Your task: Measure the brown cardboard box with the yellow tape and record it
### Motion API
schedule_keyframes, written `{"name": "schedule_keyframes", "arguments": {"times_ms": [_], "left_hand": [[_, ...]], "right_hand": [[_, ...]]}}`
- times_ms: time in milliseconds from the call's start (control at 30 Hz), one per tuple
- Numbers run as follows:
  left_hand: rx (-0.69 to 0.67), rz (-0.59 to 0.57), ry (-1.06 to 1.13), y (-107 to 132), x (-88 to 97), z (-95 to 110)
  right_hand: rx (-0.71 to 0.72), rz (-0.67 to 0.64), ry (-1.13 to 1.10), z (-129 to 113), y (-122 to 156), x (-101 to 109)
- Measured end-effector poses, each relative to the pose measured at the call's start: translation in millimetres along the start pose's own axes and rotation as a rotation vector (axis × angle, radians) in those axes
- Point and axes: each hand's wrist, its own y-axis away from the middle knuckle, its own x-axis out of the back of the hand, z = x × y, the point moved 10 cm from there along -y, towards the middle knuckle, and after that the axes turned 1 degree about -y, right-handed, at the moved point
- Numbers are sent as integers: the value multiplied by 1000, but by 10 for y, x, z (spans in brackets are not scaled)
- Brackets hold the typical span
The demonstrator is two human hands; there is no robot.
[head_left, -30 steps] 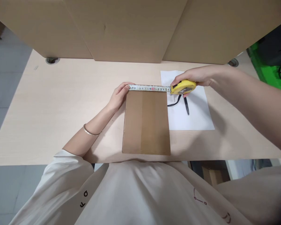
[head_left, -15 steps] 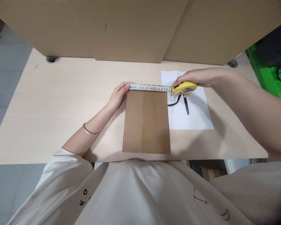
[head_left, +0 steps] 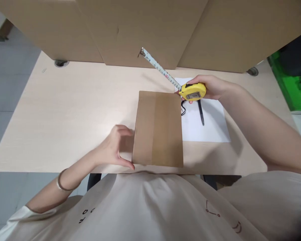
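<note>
A flat brown cardboard box (head_left: pixel 158 129) lies on the light wooden desk (head_left: pixel 72 110) in front of me. My right hand (head_left: pixel 210 87) is closed round a yellow tape measure (head_left: pixel 192 92) at the box's far right corner. Its white blade (head_left: pixel 158 66) sticks out up and to the left, lifted off the box, with the hook end in the air. My left hand (head_left: pixel 115 147) rests at the box's near left edge, thumb and fingers curved against the side of the box.
A white sheet of paper (head_left: pixel 210 125) lies right of the box with a black pen (head_left: pixel 200 113) on it. Tall cardboard panels (head_left: pixel 145 30) stand along the desk's far edge. A green object (head_left: pixel 286 83) is at the far right.
My left hand let go of the blade's end at the box's far left corner and moved down to the near left edge. The blade swung up off the box's far edge.
</note>
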Motion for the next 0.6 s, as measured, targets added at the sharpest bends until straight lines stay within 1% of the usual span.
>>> {"name": "schedule_keyframes", "arguments": {"times_ms": [33,100,167,267,333,400,467,533,600], "left_hand": [[10,-56,-6,76,-97,38],[63,-89,-21,184,-194,29],[121,-82,-31,265,-201,-41],[238,-42,-23,386,-113,-194],[382,42,-2,461,-28,-325],[543,173,79,504,16,-434],[633,338,295,470,-20,-483],[644,485,604,353,-121,-509],[683,547,813,225,-235,-575]], "right_hand": [[4,-13,-16,20,-17,-21],[7,-7,-34,51,-28,-28],[1,39,-40,74,1,14],[-23,134,-36,118,105,119],[-23,171,-45,152,185,164],[-14,214,-87,199,266,190],[-3,271,-151,260,352,187],[11,304,-216,320,445,118],[35,312,-255,359,556,2]]}}
